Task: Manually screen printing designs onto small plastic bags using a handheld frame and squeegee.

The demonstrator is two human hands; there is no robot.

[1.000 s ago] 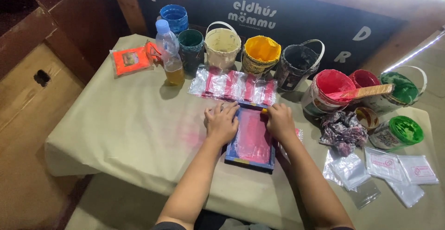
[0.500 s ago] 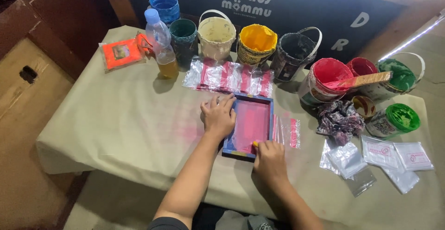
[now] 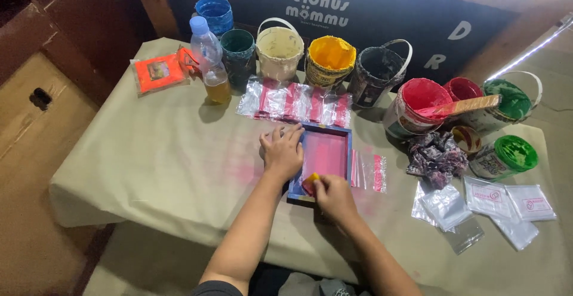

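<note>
Tabletop (image 3: 149, 170) covered in pale green cloth, faint pink stains near centre.

Far left: orange packet (image 3: 158, 72) lying flat. Beside it a clear bottle (image 3: 210, 63), blue cap, amber liquid in the lower part. Behind the bottle a blue tub (image 3: 213, 13); to its right a dark green tub (image 3: 238, 54), a cream bucket (image 3: 279, 48), a yellow bucket (image 3: 329, 60), a black bucket (image 3: 375, 72).

In front of the buckets: row of clear bags (image 3: 295, 102) printed in pink, laid flat and overlapping.

Centre: screen frame (image 3: 322, 159), blue rim, pink mesh, flat on the cloth. Left hand (image 3: 283, 151) pressed palm-down on the frame's left edge, fingers spread. Right hand (image 3: 334, 196) at the frame's near edge, closed on a small yellow squeegee (image 3: 310, 184), which touches the mesh. One printed bag (image 3: 370, 170) sticks out from under the frame's right side.

Right: red bucket (image 3: 418, 102) with a wooden stick (image 3: 462, 106) across its rim, a smaller red tub (image 3: 462, 87), a green bucket (image 3: 507, 99). Stained rag (image 3: 436, 156) below them, a green tub (image 3: 506, 156) beside it. Blank bags (image 3: 495, 200) loose at the near right.
</note>
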